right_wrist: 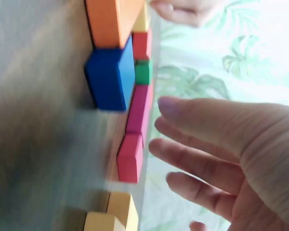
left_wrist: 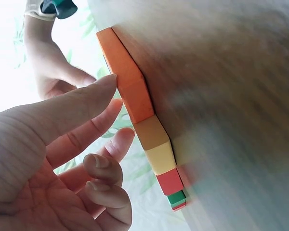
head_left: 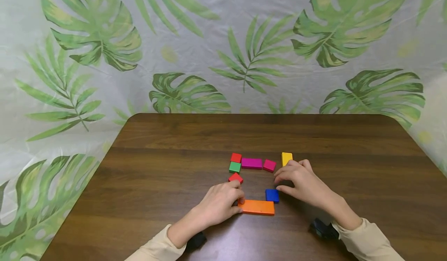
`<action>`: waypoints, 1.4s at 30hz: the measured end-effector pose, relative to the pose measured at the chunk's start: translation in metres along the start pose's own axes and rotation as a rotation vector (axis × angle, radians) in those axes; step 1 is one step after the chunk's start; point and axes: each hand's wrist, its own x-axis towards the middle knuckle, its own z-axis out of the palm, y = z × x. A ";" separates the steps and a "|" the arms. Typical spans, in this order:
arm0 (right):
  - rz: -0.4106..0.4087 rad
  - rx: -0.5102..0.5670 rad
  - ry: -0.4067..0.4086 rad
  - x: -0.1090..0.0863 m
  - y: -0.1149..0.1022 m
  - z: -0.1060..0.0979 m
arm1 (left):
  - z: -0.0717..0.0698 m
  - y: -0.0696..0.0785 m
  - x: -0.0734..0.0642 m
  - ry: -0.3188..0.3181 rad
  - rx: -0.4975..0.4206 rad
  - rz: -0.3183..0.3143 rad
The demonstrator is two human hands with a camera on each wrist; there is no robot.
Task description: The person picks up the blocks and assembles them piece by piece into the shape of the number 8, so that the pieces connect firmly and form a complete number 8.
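Over the left end of an orange block (head_left: 257,207) is my left hand (head_left: 220,200); its thumb and forefinger tips are right at the block's edge, apart from each other, with other fingers loosely bent. A yellow block (left_wrist: 160,159) beyond the orange one is hidden under this hand in the head view. My right hand (head_left: 304,183) hovers with relaxed fingers between a blue block (head_left: 272,195) and a yellow block (head_left: 286,158), nothing in its grasp. The blue block sits against the orange block's right end. Part of the right-hand yellow block is covered by the fingers.
A red block (head_left: 236,157), a green block (head_left: 235,167), a long magenta block (head_left: 252,163) and a pink block (head_left: 269,165) line the far side. Another red block (head_left: 235,178) lies turned by my left fingers. The brown table (head_left: 157,167) meets a leaf-patterned sheet (head_left: 188,51).
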 end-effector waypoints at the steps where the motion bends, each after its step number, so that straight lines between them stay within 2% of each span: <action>1: 0.005 -0.004 0.019 0.001 0.003 0.000 | 0.000 0.000 0.000 -0.002 0.000 -0.001; 6: 0.058 0.001 0.076 0.009 0.017 0.003 | 0.001 0.000 0.002 -0.014 0.001 -0.009; 11: 0.142 0.002 0.075 0.017 0.026 0.005 | 0.002 0.000 0.001 -0.009 0.008 -0.010; 19: 0.207 0.043 0.045 0.031 0.028 0.013 | 0.001 0.000 0.000 -0.011 0.022 -0.016; 30: 0.225 -0.011 0.038 0.033 0.027 0.021 | 0.000 0.002 0.001 -0.030 0.016 -0.023; 42: 0.249 -0.025 0.009 0.026 0.013 0.021 | 0.001 0.001 0.000 -0.028 0.029 -0.023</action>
